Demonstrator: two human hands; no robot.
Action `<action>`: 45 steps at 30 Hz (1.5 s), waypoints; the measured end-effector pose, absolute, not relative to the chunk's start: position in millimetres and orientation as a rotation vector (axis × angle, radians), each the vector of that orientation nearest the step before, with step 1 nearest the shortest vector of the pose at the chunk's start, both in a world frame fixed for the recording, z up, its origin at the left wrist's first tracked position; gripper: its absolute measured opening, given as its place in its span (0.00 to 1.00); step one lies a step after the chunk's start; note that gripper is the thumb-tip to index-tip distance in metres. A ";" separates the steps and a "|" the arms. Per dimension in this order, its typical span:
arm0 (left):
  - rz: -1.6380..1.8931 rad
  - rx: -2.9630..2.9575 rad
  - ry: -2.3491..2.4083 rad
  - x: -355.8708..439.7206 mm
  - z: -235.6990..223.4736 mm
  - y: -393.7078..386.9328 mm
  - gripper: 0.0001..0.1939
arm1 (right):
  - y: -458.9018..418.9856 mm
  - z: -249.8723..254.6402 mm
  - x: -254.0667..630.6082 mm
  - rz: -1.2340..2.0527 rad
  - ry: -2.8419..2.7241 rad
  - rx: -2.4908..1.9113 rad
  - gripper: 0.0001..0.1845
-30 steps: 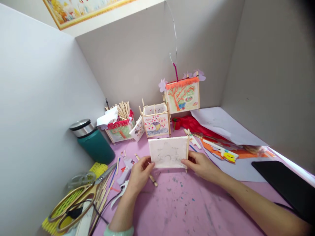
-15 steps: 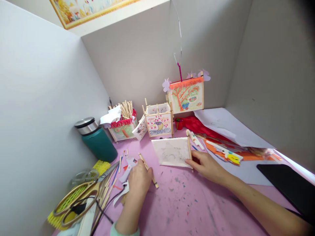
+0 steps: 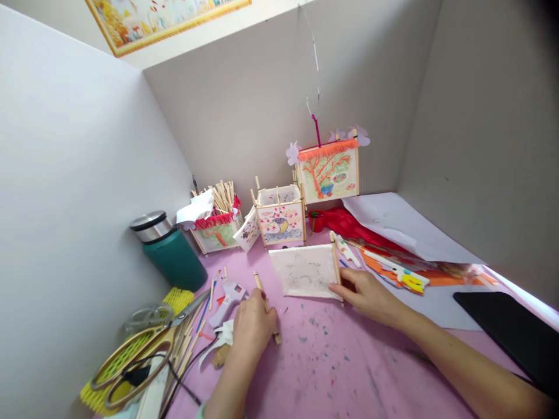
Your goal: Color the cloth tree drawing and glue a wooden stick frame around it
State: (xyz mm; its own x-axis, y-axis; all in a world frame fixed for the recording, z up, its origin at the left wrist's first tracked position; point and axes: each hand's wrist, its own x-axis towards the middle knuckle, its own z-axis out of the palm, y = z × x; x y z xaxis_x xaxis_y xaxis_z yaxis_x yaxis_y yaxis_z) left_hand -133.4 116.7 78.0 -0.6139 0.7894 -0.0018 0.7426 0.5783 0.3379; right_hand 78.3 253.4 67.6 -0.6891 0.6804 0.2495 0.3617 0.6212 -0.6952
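My left hand (image 3: 254, 321) is closed around a short wooden stick (image 3: 257, 281) with dark bands near its ends, low over the pink table. My right hand (image 3: 364, 293) pinches the right edge of a white panel (image 3: 303, 270), where a wooden stick is fixed along the side. The panel stands tilted on the table, with faint drawing lines showing through. Just left of my left hand lies a pale glue gun (image 3: 227, 301), with a scrap of white paper (image 3: 225, 333) beside it. Behind the panel stands a box lantern (image 3: 280, 224) with a moon picture and stick corners.
Large scissors (image 3: 144, 358), loose sticks and a cable crowd the left front. A green bottle (image 3: 174, 256) and a box of sticks (image 3: 218, 233) stand behind. One decorated lantern (image 3: 331, 171) hangs from a wire. A black tablet-like slab (image 3: 509, 334) lies right, and partition walls enclose the table.
My left hand has moved slightly right with the stick, which now stands steeper, uncovering more of the glue gun. My right hand and the panel have stayed nearly still.
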 end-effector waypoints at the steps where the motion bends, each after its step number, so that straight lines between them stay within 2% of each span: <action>1: 0.500 1.280 2.636 -134.6 77.2 117.2 0.16 | 254.2 68.1 78.7 0.854 -2.341 -0.821 0.14; 5: 0.723 1.202 2.521 -140.4 74.2 118.9 0.21 | 256.6 70.1 80.0 0.859 -2.339 -0.835 0.13; 11: 1.104 1.143 2.257 -145.2 66.5 122.4 0.12 | 258.4 71.5 82.3 0.888 -2.335 -0.844 0.14; 17: 1.410 1.169 2.129 -146.5 63.9 129.3 0.12 | 258.7 73.5 84.2 0.948 -2.349 -0.848 0.14; 26: 1.364 1.369 2.197 -137.2 68.7 138.2 0.08 | 257.6 73.3 84.3 0.951 -2.370 -0.841 0.14; 45: 1.373 1.387 2.063 -139.8 65.4 143.8 0.10 | 259.7 70.3 83.7 0.961 -2.348 -0.838 0.14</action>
State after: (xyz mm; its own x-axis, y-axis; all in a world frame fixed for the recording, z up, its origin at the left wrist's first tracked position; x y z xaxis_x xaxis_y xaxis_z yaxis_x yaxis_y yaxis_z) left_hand -139.8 143.8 65.4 -0.4887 0.8370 0.2461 0.5501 0.0767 0.8315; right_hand 83.7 259.7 70.3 -0.7056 0.6842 0.1845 0.3583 0.5691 -0.7401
